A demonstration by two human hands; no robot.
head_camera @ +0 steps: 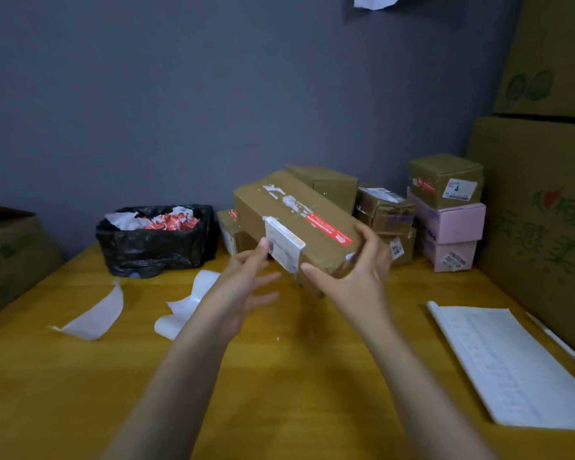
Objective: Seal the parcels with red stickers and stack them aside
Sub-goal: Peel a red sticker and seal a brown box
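I hold a long brown parcel [299, 224] tilted in the air above the yellow table [296, 376]. A red sticker [329, 229] runs along its top and a white label [284, 247] folds over its near edge. My right hand [356, 277] grips the right end, thumb near, fingers over. My left hand [243, 280] only touches the corner by the label, fingers loose and spread. To finish well, I judge I should support it from below with the left, level it, and set it squarely on the stack [445, 207] behind, sticker up. A black bag [153, 240] of scraps sits far left.

Grey wall [146, 94], yellow wood table [296, 393].
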